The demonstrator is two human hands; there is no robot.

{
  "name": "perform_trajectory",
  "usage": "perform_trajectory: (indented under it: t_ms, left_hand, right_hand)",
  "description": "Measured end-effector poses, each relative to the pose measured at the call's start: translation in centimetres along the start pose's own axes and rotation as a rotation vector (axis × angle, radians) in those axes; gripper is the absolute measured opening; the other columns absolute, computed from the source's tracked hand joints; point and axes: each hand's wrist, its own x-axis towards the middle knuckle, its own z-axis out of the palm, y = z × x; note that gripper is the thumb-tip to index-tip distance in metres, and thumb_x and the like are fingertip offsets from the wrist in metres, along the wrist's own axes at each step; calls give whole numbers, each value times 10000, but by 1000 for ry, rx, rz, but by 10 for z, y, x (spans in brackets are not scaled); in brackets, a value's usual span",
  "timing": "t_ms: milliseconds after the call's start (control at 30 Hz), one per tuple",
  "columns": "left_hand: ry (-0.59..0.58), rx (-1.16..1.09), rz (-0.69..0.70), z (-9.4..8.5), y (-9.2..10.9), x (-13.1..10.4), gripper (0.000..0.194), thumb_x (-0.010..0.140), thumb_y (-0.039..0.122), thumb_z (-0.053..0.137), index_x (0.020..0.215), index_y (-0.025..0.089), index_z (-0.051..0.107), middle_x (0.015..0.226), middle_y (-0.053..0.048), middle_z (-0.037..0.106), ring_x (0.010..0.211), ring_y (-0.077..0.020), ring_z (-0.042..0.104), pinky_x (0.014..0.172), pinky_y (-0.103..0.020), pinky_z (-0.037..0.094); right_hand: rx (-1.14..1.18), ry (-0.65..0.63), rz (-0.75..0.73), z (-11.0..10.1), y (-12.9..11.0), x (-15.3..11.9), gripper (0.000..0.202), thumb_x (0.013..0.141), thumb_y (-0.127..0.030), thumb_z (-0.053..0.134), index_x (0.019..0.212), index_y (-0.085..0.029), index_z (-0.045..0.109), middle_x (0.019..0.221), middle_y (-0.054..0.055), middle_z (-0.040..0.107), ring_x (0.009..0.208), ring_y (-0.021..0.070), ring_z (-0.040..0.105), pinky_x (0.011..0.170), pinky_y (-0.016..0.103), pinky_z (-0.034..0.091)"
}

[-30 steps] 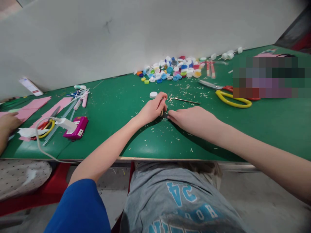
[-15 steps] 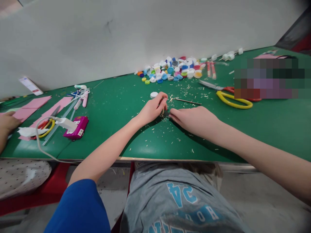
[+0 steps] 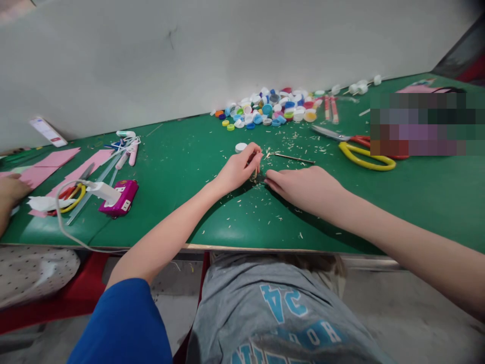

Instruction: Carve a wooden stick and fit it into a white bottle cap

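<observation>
The table [image 3: 182, 167] has a smooth green top with a dull shine. The caps [image 3: 271, 108] look like shiny plastic. The scissors [image 3: 359, 149] have metal blades and plastic handles. The pink sheets [image 3: 56, 162] look like matt paper.

My hands [image 3: 238, 169] meet mid-table [image 3: 182, 162], a lone cap [image 3: 240, 147] just behind my left, the cap pile [image 3: 269, 108] along the far edge, scissors [image 3: 359, 149] toward the right, paper sheets [image 3: 56, 164] and a charger [image 3: 119, 197] near the left edge.

bottle caps [image 3: 271, 109] behind, scissors [image 3: 364, 151] right, left free
</observation>
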Motion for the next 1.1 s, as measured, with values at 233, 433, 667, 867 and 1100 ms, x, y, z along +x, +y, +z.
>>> perform_trajectory:
  t_ms: [233, 433, 667, 867, 1100]
  left_hand:
    - [4, -9, 0, 1, -1, 1, 156, 993, 340, 382, 942, 215, 459, 673, 41, 602, 644, -86, 603, 710, -252, 475]
    - [3, 35, -3, 0, 2, 0, 177, 997, 354, 374, 940, 217, 470, 674, 33, 619, 649, -101, 603, 719, -265, 477]
    - [27, 126, 9, -1, 1, 0, 228, 998, 407, 371, 928, 225, 488, 678, 23, 626, 631, -117, 591, 665, -259, 457]
    - [3, 105, -8, -1, 2, -1, 312, 991, 499, 345, 929, 226, 483, 634, 28, 617, 590, -121, 589, 660, -264, 454]
    - [15, 95, -7, -2, 5, -1, 337, 983, 527, 344, 894, 228, 471, 634, 25, 608, 578, -122, 583, 656, -274, 455]
  right_hand:
    - [-63, 26, -45, 3, -2, -4, 385, 1022, -328, 223, 1041, -180, 577, 757, 61, 674, 528, 149, 535, 526, 293, 145]
    - [-49, -2, -4, 0, -3, -4, 409, 1018, -345, 209, 1061, -176, 579, 794, 70, 684, 533, 148, 539, 526, 296, 131]
    - [-54, 8, 6, 1, -4, -4, 432, 1015, -349, 200, 1055, -171, 591, 801, 76, 681, 541, 148, 540, 517, 306, 118]
    - [-68, -11, 18, 0, -4, -4, 438, 1019, -366, 197, 1070, -180, 589, 831, 72, 690, 571, 163, 564, 514, 302, 119]
    - [-82, -19, 12, -1, -4, -5, 415, 1012, -334, 208, 1059, -174, 588, 801, 78, 684, 544, 152, 544, 532, 295, 134]
